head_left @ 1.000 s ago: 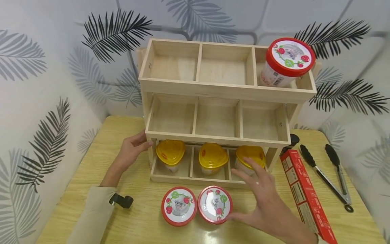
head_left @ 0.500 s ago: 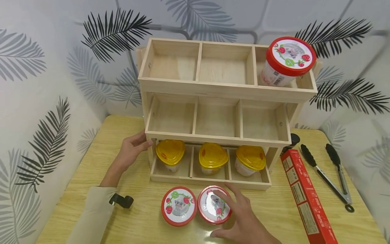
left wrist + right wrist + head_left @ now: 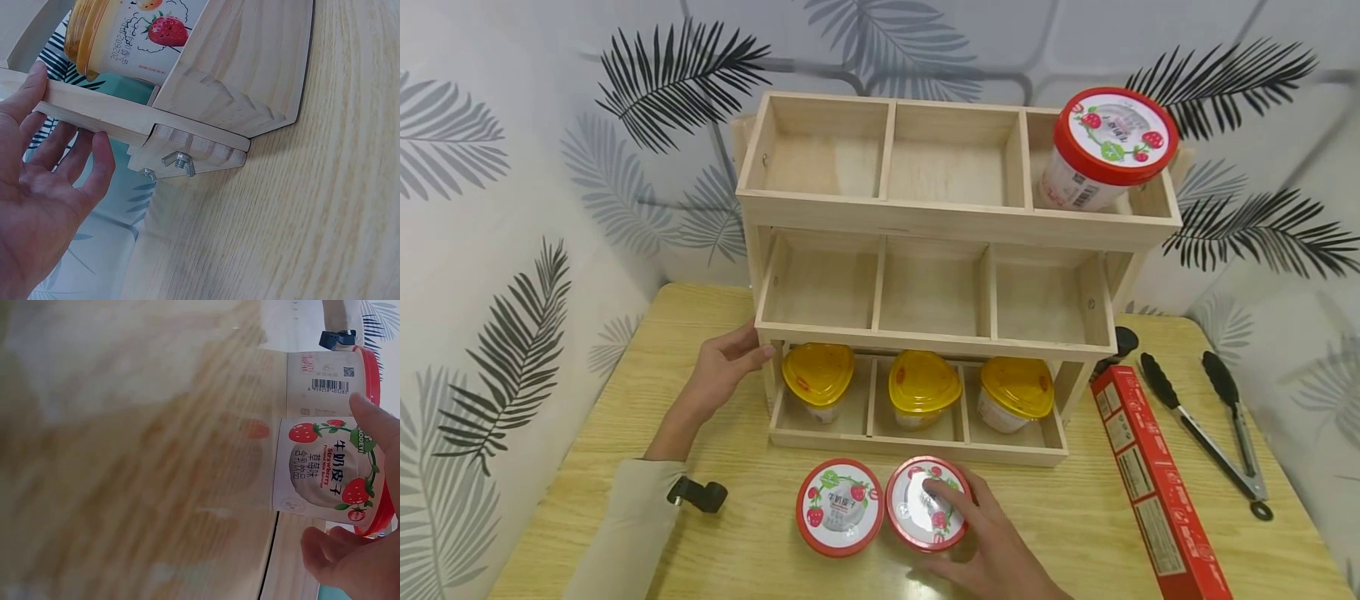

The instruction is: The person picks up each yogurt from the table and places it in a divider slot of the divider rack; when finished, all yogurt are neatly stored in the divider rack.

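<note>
My left hand (image 3: 722, 371) grips the left upright post (image 3: 103, 115) of the wooden three-tier rack (image 3: 955, 225), its thumb and fingers on either side. On the table in front of the rack stand two round tubs with red-rimmed strawberry lids. My right hand (image 3: 992, 546) is around the right strawberry tub (image 3: 917, 525), one finger lying over its lid. In the right wrist view, my thumb is at one side of that tub (image 3: 319, 469) and my curled fingers at the other. The left strawberry tub (image 3: 838, 508) stands close beside it.
Yellow-lidded cups (image 3: 925, 383) stand in the bottom tier's compartments. Another strawberry tub (image 3: 1112, 142) sits in the top tier's right compartment. A long red box (image 3: 1157, 475) and black-tipped tongs (image 3: 1221, 450) lie on the table at the right.
My right hand has moved left and down from in front of the right yellow-lidded cup to the right strawberry tub, its fingers drawing in around it. My left hand stays on the post.
</note>
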Demonstrator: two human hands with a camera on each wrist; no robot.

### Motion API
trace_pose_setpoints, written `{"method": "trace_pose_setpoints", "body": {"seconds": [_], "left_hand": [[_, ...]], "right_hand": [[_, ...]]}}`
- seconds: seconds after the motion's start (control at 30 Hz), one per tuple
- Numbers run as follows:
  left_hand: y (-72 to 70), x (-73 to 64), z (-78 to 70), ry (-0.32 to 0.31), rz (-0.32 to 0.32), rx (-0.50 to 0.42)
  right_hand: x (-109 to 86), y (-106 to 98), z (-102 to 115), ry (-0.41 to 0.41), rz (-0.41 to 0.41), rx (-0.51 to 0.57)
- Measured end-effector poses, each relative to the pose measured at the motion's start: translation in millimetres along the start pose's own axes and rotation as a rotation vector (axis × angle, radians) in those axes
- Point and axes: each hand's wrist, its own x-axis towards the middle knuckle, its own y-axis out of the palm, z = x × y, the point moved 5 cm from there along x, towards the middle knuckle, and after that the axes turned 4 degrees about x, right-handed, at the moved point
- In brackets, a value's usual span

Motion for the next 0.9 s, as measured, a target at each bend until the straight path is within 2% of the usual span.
{"method": "trace_pose_setpoints", "body": {"seconds": [0.07, 0.2, 0.27, 0.33, 0.43, 0.53, 0.73, 0.9], "left_hand": [[0.1, 0.1, 0.1, -0.002, 0.000, 0.001], [0.4, -0.1, -0.4, -0.009, -0.001, 0.006], [0.5, -0.5, -1.3, -0.012, -0.003, 0.010], [0.7, -1.1, -2.0, -0.016, -0.003, 0.015], [0.5, -1.8, -2.9, -0.020, -0.005, 0.017], [0.3, -1.6, -1.2, -0.020, -0.006, 0.008], [1.1, -0.3, 2.0, -0.012, -0.001, -0.007], [0.1, -0.1, 0.8, -0.004, -0.005, -0.009]], "right_hand": [[0.0, -1, 1, -0.009, -0.010, 0.001], [0.5, -4, 6, -0.109, -0.060, -0.039], [0.6, -5, 6, -0.132, -0.073, -0.048], [0.8, -6, 6, -0.124, -0.069, -0.052], [1.4, -9, 9, -0.069, -0.054, -0.053], [1.2, -19, 14, -0.098, -0.091, -0.062], [-3.8, -45, 31, -0.280, -0.219, -0.080], [0.2, -76, 61, -0.369, -0.230, -0.110]]}}
